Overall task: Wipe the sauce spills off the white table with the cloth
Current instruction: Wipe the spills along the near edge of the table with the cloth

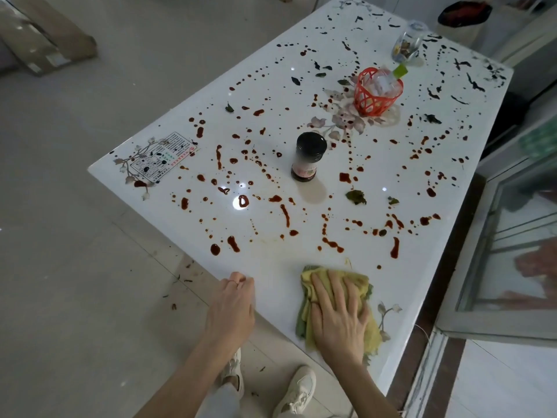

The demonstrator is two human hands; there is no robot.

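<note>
While the right hand [337,315] lies flat, fingers straight and spread, pressing the yellow-green cloth [305,280] onto the near edge of the white table [271,267], the left hand [232,309] sits at the table edge just left of it, fingers loosely curled, holding nothing. Red sauce spills [284,214] cover most of the top beyond the cloth. A dark-lidded jar [307,156] stands mid-table, an orange basket [376,92] farther back. A leaf scrap [355,197] lies among the spills.
</note>
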